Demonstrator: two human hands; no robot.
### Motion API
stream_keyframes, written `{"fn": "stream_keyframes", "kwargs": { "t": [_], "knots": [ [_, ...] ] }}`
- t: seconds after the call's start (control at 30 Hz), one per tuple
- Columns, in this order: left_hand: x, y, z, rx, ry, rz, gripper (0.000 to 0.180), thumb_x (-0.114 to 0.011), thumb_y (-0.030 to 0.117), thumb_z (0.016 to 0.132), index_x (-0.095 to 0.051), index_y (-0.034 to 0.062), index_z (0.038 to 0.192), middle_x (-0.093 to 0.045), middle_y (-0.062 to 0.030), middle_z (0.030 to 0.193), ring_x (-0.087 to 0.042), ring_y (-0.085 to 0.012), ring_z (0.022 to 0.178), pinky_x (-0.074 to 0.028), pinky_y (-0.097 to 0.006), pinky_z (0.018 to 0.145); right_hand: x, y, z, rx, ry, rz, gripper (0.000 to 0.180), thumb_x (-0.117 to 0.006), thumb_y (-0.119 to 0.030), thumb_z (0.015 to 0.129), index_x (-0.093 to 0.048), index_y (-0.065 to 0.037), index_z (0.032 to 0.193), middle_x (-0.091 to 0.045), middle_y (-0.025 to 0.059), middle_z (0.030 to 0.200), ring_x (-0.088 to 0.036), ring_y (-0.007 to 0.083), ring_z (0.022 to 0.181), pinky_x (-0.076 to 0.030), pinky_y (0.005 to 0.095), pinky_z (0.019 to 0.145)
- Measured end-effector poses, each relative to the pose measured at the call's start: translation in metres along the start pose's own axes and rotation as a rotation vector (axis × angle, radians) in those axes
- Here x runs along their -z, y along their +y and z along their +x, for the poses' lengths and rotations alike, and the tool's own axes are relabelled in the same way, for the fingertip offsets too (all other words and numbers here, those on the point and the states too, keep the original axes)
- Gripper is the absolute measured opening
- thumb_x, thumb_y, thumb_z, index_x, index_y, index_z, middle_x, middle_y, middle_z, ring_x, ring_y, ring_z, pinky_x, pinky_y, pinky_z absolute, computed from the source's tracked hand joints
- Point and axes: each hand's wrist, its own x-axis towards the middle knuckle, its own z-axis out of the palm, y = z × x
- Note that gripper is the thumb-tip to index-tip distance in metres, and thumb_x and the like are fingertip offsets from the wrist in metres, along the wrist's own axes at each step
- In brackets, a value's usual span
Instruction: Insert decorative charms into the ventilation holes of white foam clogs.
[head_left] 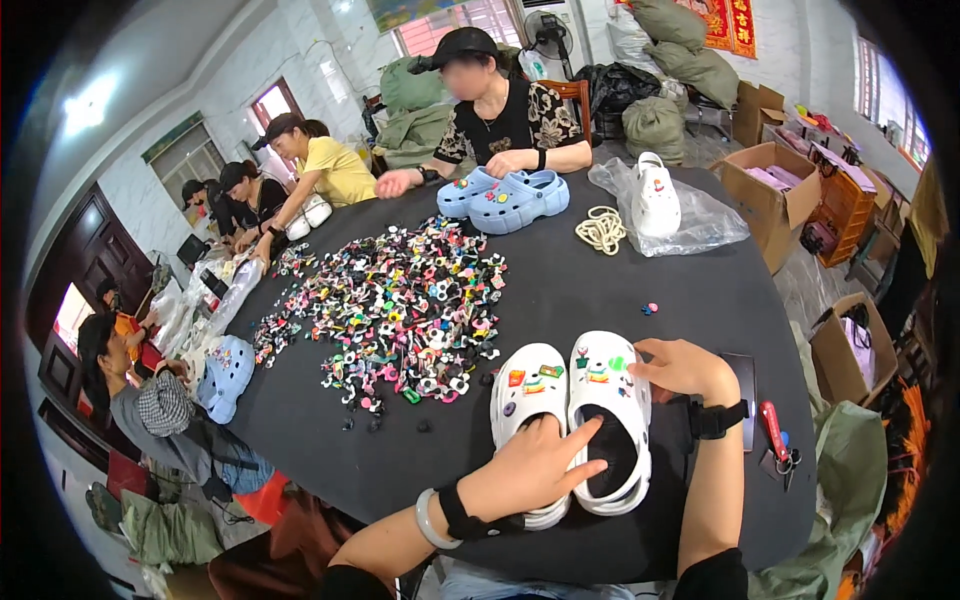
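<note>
A pair of white clogs stands side by side on the dark table in front of me, toes pointing away. The left clog [535, 370] and the right clog [600, 350] both carry colourful charms on their toes. My left hand [530, 465] reaches over the left clog, some fingers hidden in its opening, thumb and index finger spread toward the right clog. My right hand [685, 370] closes on the outer toe side of the right clog, beside a green charm [618, 364].
Loose charms [400, 300] cover the table's middle left. Across sits a person behind blue clogs [515, 200]. A cord [601, 230] and a white clog [655, 200] on plastic lie far right. Keys with a red strap [772, 430] lie right, near a dark flat object [740, 385].
</note>
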Motion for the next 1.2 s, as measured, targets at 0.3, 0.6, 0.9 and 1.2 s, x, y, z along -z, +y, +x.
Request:
{"fn": "stream_keyframes", "kwargs": {
  "t": [0.3, 0.6, 0.9, 1.2],
  "knots": [
    [-0.003, 0.0, -0.017, 0.159, 0.006, -0.167, 0.059, -0.058, 0.027, 0.094, -0.037, -0.0092, 0.135, -0.05, -0.0256, 0.092, -0.056, -0.0408, 0.083, -0.048, -0.044, 0.074, 0.012, -0.007, -0.022, 0.175, 0.032, -0.001, 0.045, -0.061, -0.031, 0.09, -0.059, -0.003, 0.124, -0.071, 0.0133, 0.077, -0.066, 0.0193, 0.059, -0.052, 0.0303, 0.057],
    [0.028, 0.002, -0.088, 0.093, 0.281, -0.232, 0.061, -0.062, 0.02, 0.092, -0.034, -0.0088, 0.137, -0.042, -0.0338, 0.124, -0.045, -0.0492, 0.113, -0.039, -0.044, 0.098, 0.028, -0.048, -0.068, 0.527, -0.08, 0.264, 0.041, -0.056, -0.008, 0.093, -0.051, -0.004, 0.134, -0.069, 0.0131, 0.104, -0.065, 0.0144, 0.081, -0.053, 0.028, 0.074],
    [0.035, -0.018, -0.176, 0.268, 0.398, -0.011, 0.041, -0.064, 0.024, 0.09, -0.05, -0.0053, 0.115, -0.046, -0.0218, 0.088, -0.052, -0.0378, 0.076, -0.043, -0.042, 0.067, 0.005, -0.061, -0.054, 0.462, -0.044, 0.189, 0.039, -0.06, -0.009, 0.092, -0.053, 0.0, 0.13, -0.069, 0.0129, 0.097, -0.064, 0.0138, 0.078, -0.052, 0.0258, 0.072],
    [0.067, -0.065, -0.259, 0.673, 0.442, 0.05, 0.053, -0.063, 0.027, 0.091, -0.045, -0.0053, 0.129, -0.052, -0.026, 0.103, -0.055, -0.0398, 0.09, -0.046, -0.041, 0.076, -0.01, -0.056, -0.041, 0.393, 0.055, 0.033, 0.036, -0.06, 0.003, 0.087, -0.056, 0.002, 0.123, -0.068, 0.0132, 0.087, -0.066, 0.0153, 0.073, -0.052, 0.0251, 0.068]
  ]
}}
